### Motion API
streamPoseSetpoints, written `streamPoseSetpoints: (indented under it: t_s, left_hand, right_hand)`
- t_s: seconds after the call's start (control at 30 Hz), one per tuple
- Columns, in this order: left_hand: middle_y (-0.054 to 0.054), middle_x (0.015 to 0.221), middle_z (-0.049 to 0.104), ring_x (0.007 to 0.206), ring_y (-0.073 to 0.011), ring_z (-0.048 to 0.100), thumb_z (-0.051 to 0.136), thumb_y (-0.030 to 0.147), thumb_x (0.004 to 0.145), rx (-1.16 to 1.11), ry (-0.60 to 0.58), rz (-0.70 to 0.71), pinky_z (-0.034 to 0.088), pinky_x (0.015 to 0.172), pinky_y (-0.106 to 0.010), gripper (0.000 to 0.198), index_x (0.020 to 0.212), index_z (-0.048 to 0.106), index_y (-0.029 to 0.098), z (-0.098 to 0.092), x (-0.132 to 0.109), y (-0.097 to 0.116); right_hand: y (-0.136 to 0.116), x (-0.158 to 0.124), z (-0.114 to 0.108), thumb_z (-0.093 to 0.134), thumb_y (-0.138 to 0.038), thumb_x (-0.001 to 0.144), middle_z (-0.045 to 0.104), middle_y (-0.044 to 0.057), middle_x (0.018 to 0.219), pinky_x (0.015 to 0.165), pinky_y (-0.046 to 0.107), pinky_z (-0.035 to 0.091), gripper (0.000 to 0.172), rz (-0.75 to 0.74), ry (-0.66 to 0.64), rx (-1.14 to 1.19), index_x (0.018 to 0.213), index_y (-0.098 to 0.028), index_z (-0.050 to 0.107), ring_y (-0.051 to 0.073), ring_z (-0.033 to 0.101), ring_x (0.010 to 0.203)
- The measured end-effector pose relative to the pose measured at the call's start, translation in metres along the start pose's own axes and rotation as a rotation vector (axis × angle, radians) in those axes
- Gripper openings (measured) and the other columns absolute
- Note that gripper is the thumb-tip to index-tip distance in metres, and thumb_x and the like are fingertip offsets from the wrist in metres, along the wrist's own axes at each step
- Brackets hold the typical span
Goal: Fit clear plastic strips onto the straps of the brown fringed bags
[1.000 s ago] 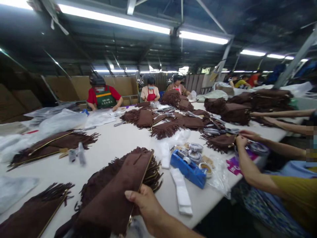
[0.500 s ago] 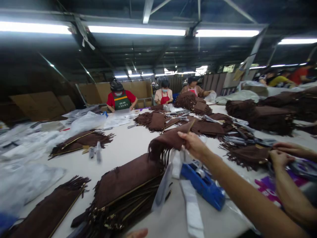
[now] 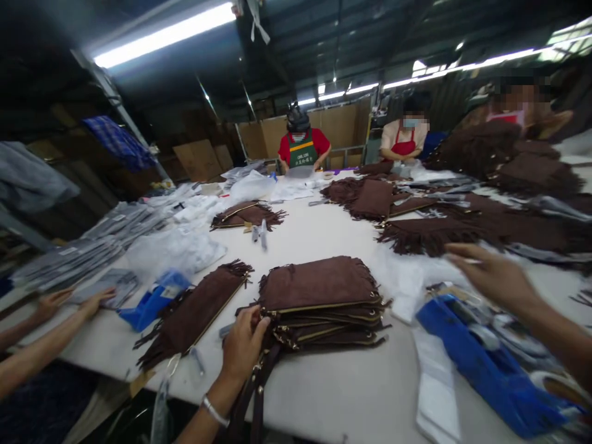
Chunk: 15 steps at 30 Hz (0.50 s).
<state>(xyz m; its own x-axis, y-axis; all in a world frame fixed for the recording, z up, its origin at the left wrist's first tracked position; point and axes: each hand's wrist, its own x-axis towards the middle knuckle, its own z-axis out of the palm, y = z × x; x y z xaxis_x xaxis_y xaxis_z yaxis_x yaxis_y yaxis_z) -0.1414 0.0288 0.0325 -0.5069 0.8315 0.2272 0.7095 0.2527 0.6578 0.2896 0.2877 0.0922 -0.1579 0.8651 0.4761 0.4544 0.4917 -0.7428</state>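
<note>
A stack of dark brown fringed bags [image 3: 319, 285] with gold zips lies in front of me. My left hand [image 3: 244, 342], wearing a bracelet, is at the stack's near left corner. Its thumb and curled fingers close on the corner of the top bag, and brown straps hang below. My right hand [image 3: 493, 274] reaches out over the table, fingers stretched leftward, with no bag in it. Just beyond its fingertips lies another fringed brown bag [image 3: 428, 233]. Under that hand are a blue tape dispenser [image 3: 490, 364] and a folded white strip [image 3: 437, 388].
A single brown bag [image 3: 203, 308] lies left of the stack. Further left are a second blue dispenser [image 3: 155, 299], plastic wrapping [image 3: 176, 250] and a co-worker's hands [image 3: 95, 302] on a grey packet. More brown bags [image 3: 513, 160] are heaped at the right. Co-workers sit across the table.
My view has turned left. The bag that my right hand held up is out of its grip, and that hand's fingers have straightened. My left hand has come up to the stack's corner.
</note>
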Motion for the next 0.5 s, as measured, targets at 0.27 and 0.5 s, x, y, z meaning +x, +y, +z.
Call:
streamPoseSetpoints:
  t_s: [0.27,0.5]
  left_hand:
    - [-0.014,0.106,0.060,0.101,-0.0282,0.057,0.049,0.032,0.089,0.515,0.081,0.324,0.045,0.088,-0.042,0.035,0.118,0.051,0.012,0.023,0.010,0.009]
    - [-0.016,0.105,0.061,0.100,-0.0293,0.057,0.045,0.028,0.090,0.474,0.129,0.412,0.045,0.087,-0.042,0.036,0.120,0.052,0.009,-0.001,0.019,0.026]
  right_hand:
    - [-0.098,-0.090,0.202,0.055,-0.024,0.088,0.056,0.015,0.133,0.099,0.045,0.040,0.043,-0.584,-0.511,-0.413,0.131,-0.018,0.054,0.029,0.051,0.121]
    - [-0.120,-0.080,0.198,0.049,-0.017,0.090,0.072,0.010,0.102,0.081,0.033,0.045,0.025,-0.506,-0.488,-0.471,0.109,-0.020,0.065,0.024,0.064,0.093]
